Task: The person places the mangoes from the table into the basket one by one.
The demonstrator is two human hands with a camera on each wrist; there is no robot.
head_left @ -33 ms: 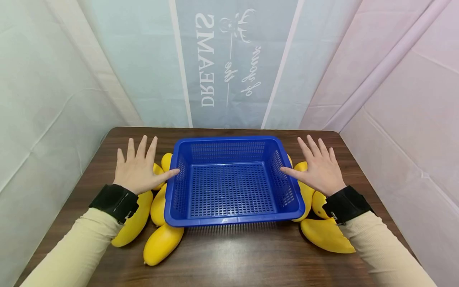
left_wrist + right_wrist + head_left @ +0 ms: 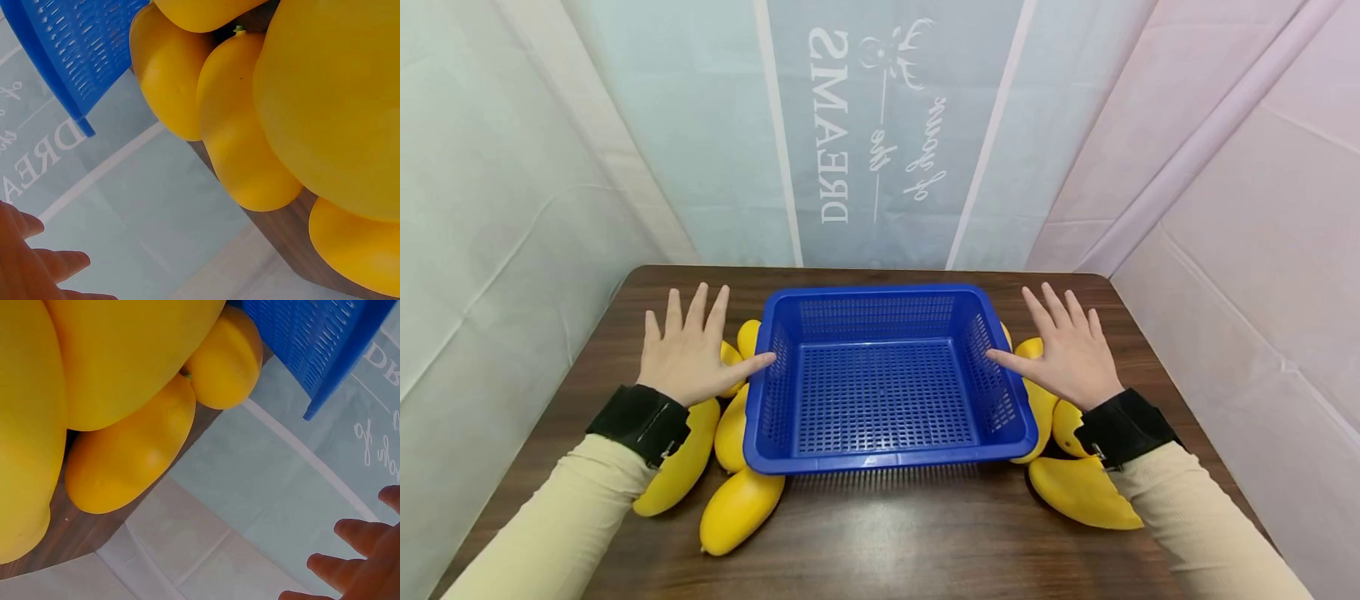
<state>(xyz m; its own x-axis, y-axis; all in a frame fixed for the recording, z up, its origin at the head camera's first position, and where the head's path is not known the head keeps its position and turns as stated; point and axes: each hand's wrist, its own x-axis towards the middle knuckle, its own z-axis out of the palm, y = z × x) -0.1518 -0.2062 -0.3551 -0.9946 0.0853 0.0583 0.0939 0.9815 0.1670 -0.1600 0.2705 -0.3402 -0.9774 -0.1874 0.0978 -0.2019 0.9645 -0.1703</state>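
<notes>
A blue plastic basket (image 2: 887, 459) with slotted walls and floor sits mid-table, with nothing inside. My left hand (image 2: 688, 354) is spread flat at its left side, fingers straight, the thumb reaching over the left rim. On the other side my right hand (image 2: 1071, 358) mirrors it, its thumb over the right rim. Whether either thumb touches the rim I cannot tell. Several yellow mangoes lie beneath and around each hand, such as a front left mango (image 2: 742, 511) and a front right mango (image 2: 1082, 493). The wrist views show mangoes (image 2: 237, 125) close up, beside the basket wall (image 2: 306, 337).
The dark wood table (image 2: 880, 542) has rounded far corners. Behind it hangs a pale blue cloth (image 2: 895, 242) with lettering, and white fabric walls (image 2: 1247, 208) rise on both sides. Black bands (image 2: 642, 423) wrap both wrists.
</notes>
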